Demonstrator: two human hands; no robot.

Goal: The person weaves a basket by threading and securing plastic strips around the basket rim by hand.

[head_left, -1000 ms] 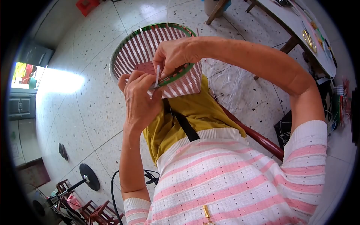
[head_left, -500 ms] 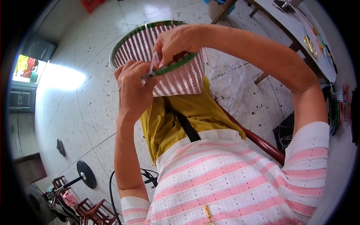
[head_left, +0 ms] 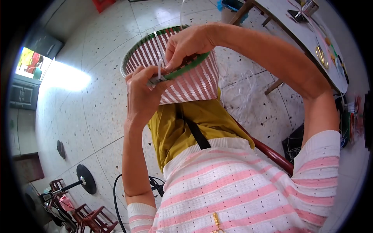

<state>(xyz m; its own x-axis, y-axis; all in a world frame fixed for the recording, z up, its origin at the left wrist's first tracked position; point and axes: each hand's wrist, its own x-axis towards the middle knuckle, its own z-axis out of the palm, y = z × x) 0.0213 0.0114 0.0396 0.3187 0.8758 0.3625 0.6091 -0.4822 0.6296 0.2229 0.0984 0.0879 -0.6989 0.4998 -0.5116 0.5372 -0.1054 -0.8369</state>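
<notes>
A woven basket [head_left: 196,83] with red-and-white stripes and a green rim rests against my lap, its opening tilted up. My left hand [head_left: 143,91] grips the near rim, thumb outside and fingers over the edge. A white strip [head_left: 159,68] stands up in a loop at the rim beside those fingers. Just right of it, my right hand [head_left: 182,48] is pinched at the inner side of the rim, on the white strip. Its fingertips are partly hidden.
Loose clear strips [head_left: 246,91] lie on the floor right of the basket. A white table [head_left: 287,23] at the upper right bears gold-handled scissors [head_left: 321,56]. A bin [head_left: 232,11] stands beside it. Small dark red stools [head_left: 97,221] are at the lower left.
The basket and both hands have shifted slightly right in view over the last half second. The white loop at the rim now stands more upright, and my right hand stays pinched there.
</notes>
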